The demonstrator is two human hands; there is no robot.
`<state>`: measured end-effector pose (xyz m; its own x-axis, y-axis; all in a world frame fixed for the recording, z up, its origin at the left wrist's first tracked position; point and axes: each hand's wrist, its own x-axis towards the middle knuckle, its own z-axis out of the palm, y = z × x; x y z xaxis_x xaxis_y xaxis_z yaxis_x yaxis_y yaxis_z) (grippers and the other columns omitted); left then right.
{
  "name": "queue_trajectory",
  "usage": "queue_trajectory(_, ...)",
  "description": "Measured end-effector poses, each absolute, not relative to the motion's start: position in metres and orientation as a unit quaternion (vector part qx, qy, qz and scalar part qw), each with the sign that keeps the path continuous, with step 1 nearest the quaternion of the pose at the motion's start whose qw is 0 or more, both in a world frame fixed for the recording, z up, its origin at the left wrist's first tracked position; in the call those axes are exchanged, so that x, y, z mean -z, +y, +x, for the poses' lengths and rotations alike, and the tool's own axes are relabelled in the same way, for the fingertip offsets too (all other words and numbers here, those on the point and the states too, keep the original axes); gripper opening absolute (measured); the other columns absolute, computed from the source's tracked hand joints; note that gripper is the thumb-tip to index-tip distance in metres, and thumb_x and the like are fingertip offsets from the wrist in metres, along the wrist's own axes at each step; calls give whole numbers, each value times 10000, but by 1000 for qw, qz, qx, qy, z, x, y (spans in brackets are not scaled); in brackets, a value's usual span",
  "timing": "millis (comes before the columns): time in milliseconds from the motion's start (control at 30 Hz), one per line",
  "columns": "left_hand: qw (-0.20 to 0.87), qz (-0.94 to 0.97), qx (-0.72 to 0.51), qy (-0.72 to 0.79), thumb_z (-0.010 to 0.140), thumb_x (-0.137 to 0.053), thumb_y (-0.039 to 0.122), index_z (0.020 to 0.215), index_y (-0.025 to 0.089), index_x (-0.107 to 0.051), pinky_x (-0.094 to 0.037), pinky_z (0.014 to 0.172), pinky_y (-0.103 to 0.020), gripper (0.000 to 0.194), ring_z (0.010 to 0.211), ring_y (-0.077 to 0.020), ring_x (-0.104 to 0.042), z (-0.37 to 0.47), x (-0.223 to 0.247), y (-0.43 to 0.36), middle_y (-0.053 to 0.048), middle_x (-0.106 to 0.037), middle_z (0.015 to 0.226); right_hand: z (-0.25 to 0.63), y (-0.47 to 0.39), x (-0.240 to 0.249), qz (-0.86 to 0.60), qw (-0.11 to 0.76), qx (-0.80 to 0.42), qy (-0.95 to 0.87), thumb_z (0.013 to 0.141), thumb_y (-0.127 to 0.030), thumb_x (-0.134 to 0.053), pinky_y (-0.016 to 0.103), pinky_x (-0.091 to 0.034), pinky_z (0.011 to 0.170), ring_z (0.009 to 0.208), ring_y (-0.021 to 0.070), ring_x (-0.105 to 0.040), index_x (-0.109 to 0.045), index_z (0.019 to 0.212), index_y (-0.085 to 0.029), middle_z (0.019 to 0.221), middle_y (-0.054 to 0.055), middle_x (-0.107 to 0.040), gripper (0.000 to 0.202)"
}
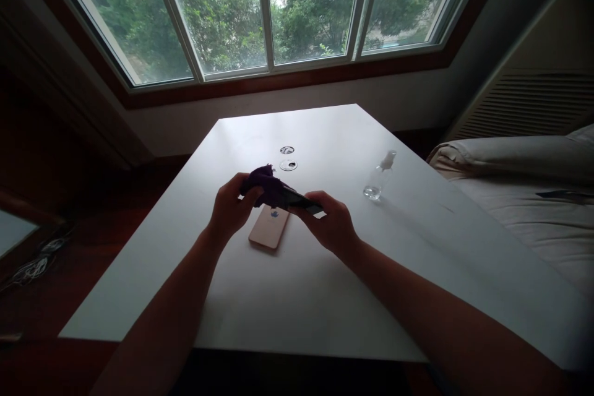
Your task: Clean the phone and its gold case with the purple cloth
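Observation:
My left hand [236, 203] grips a dark purple cloth [265, 185], which is wrapped over the left end of a thin dark phone-like object [301, 200]. The right end of that object is pinched between the thumb and fingers of my right hand [330, 216]. Both hands hold it above the white table [260, 297]. Below the cloth a pinkish-gold phone [268, 229] lies on the table with its back up, its upper part partly covered from view.
Two small round items, one [287, 150] behind the other [288, 164], lie beyond my hands. A clear spray bottle [377, 179] stands to the right. A bed with pale bedding [501, 179] adjoins the table's right side. Behind is a window [266, 12].

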<state>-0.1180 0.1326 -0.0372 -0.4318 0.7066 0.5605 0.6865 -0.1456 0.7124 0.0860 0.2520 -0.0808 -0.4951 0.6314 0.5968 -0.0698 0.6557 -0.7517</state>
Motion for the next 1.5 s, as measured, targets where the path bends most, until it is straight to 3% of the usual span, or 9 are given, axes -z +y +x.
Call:
queue_trajectory(267,40,499,-549,669,817,-745,348,918,160,-722,-530,656,-265,215,703,-156,-626,-136,62,118,-3,-690,755,84,245,86,-113,473,-335,-807,871,-329,-761,347,-589,728,819,204,-705,-671,1106,-256,975,48,-752,262)
queue_trajectory(433,89,472,-566,670,881,-687,407,1023,171,-765,-504,556,-243,286,648,-162,-632,-124,57,120,-10,-705,741,81,247,83,-174,494,-353,-775,855,-339,-776,358,-591,735,923,225,-667,-629,1225,-265,1085,72,-672,405)
queue_trajectory(567,100,466,-582,658,878,-701,424,944,162,-743,-494,566,-230,274,663,-149,-606,-117,56,122,-8,-673,729,79,242,85,-205,484,-400,-751,836,-351,-793,410,-593,842,1010,251,-664,-599,1265,-274,1163,82,-636,477)
queue_trajectory(833,273,378,-670,578,863,-717,509,984,159,-657,-479,411,-229,375,537,-127,-578,-108,50,124,-9,-631,721,74,232,85,-212,443,-536,-687,808,-419,-816,375,-613,815,923,204,-662,-516,1350,-315,1093,27,-600,628)
queue_trajectory(933,281,355,-684,572,884,-680,544,966,155,-650,-491,411,-230,398,567,-133,-588,-106,52,127,-22,-632,743,71,239,86,-219,420,-576,-666,802,-461,-807,308,-619,625,850,197,-667,-457,1400,-305,1088,31,-587,710)
queue_trajectory(1067,282,313,-718,554,893,-661,563,986,150,-634,-524,453,-236,424,611,-134,-599,-107,55,130,-36,-642,800,69,245,85,-213,367,-630,-651,804,-490,-792,235,-495,375,581,126,-601,-312,1496,-312,1097,45,-624,861)
queue_trajectory(1300,337,294,-721,530,832,-749,513,1134,160,-618,-599,507,-278,482,756,-185,-686,-107,50,128,-81,-680,991,71,236,80,-215,330,-629,-670,725,-441,-874,249,-509,372,540,120,-585,-74,1605,-378,1048,33,-630,1191)
queue_trajectory(1433,357,314,-702,530,766,-831,423,1175,198,-579,-624,494,-303,530,784,-206,-702,-108,44,123,-59,-654,1021,72,240,78,-215,337,-606,-687,735,-422,-875,266,-541,420,551,122,-600,-71,1617,-360,1070,51,-637,1194)
queue_trajectory(1500,368,325,-693,528,761,-837,425,1160,202,-576,-621,468,-312,526,754,-210,-703,-110,43,122,-48,-649,990,74,243,78,-206,332,-598,-700,761,-410,-861,326,-614,554,642,165,-669,-80,1623,-333,1051,53,-658,1166)
